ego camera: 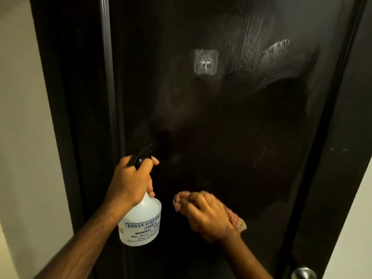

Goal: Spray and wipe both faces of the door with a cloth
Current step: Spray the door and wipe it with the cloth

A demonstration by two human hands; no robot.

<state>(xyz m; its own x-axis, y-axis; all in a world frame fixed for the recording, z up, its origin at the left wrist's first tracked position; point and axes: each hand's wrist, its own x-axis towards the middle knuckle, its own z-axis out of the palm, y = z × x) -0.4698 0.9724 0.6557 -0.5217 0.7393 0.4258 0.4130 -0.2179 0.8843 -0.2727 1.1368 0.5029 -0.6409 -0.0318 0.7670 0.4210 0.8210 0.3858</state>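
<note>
Filling the view, the dark door point(201, 117) shows wet smears beside its adhesive hook point(206, 61); this face looks half-wiped. Below the hook, left hand point(130, 182) grips the spray bottle point(141, 220); right hand point(207, 214) presses the bunched cloth point(237, 220) against it.

Two bare forearms in view, no sleeves visible up to frame edge. Left hand point(130, 182): no ring, no watch, no glove; short nails at fingertips, knuckles behind fingers bare. Right hand point(209, 216): likewise no jewellery, wrist behind fingers bare, tendons faintly ridged across back. Lighting dim; finer detail not readable.
</note>
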